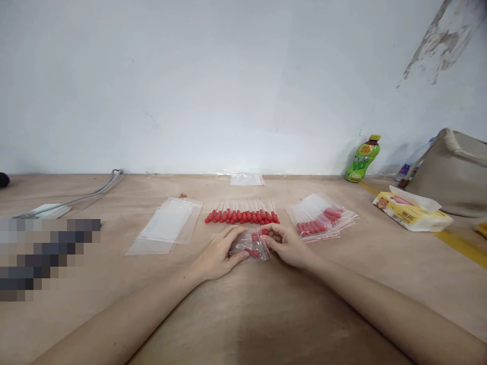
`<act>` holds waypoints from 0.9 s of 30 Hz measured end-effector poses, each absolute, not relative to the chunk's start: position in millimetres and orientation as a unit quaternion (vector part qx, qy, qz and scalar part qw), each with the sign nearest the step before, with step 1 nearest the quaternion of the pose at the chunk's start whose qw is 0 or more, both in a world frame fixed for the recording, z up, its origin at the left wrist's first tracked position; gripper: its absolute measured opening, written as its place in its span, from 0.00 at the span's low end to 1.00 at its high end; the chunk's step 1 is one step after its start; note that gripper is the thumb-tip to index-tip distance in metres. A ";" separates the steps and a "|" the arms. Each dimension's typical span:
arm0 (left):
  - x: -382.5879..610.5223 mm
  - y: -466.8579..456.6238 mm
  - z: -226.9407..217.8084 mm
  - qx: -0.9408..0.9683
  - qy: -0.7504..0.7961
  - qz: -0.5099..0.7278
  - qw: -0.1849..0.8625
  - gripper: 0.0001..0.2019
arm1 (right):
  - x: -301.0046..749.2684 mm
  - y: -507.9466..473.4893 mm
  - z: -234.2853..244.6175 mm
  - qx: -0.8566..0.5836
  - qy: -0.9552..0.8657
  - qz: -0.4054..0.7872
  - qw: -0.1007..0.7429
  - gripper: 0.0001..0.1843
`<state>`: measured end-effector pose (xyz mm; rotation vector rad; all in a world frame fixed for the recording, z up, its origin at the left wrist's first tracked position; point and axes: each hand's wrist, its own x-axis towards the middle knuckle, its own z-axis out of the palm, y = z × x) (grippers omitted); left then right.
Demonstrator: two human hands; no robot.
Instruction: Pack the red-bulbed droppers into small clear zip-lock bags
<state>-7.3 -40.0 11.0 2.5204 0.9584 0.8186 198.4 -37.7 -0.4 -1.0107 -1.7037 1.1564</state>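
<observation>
My left hand is closed round one end of a small clear zip bag, its thumb and fingers pressing the plastic. Inside the bag lie red-ended pieces. At the bag's mouth, which faces right, my right hand pinches a red-ended stick; its shaft is mostly hidden. Just beyond both hands runs a row of red-headed sticks with thin pale shafts pointing away from me. Right of it is a fanned pile of filled bags. Flat, clear bags lie overlapping to the left.
Against the wall lies another small stack of bags. To the right are a yellow tissue pack, a green bottle and a beige bag. A grey cable crosses the left side, near a blurred-out patch.
</observation>
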 end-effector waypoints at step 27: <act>-8.7 -43.1 14.0 0.879 0.351 0.262 0.188 0.20 | 250.3 23.0 -10.5 -0.423 -0.803 -0.057 0.417 0.13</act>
